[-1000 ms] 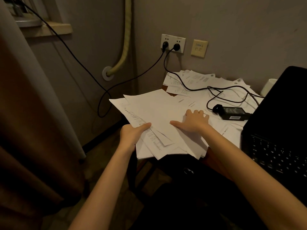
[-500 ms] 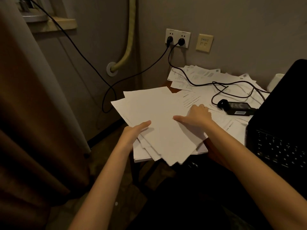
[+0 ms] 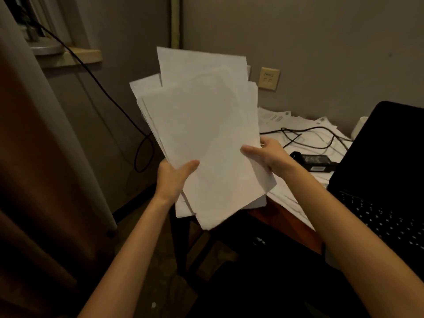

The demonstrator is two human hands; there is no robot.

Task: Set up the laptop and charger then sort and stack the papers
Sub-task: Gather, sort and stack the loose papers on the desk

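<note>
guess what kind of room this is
Probably a small home or hotel-room desk corner: an open laptop and its charger brick sit on a paper-strewn wooden table, beside a curtain.

White papers — black laptop, black charger.

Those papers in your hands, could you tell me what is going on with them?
A person holds a loose, uneven sheaf of papers upright over the table's near corner, the left hand gripping its lower left edge and the right hand its right edge. The sheets are not yet squared. More papers lie scattered on the table under the charger brick and its cable. The open laptop sits at the right.
</note>
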